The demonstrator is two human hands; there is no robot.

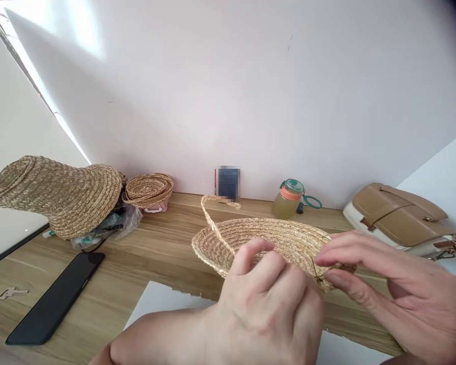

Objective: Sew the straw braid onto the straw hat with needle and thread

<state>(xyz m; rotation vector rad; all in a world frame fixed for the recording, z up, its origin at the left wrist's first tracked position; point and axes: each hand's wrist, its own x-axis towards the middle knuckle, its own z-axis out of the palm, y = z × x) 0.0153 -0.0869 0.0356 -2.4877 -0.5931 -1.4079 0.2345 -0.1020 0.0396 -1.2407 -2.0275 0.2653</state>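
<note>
A round woven straw piece (266, 230), shaped like a shallow hat or bowl, is tilted above the table in front of me. A loose end of straw braid (213, 223) curls up from its left side. My left hand (271, 299) is closed on its near edge, with the back of the hand toward me and the fingertips hidden. At the right edge, my right hand (399, 289) pinches the rim between thumb and fingers. A thin dark line, perhaps a needle or thread, shows by those fingertips.
A straw hat (68, 192) stands on plastic bags at left, beside a small straw basket (148, 188). A black phone (57, 299) and a key (12, 292) lie nearer. Behind are a dark box (228, 182), a jar (287, 200) and a handbag (403, 213). White paper (163, 299) lies under my arms.
</note>
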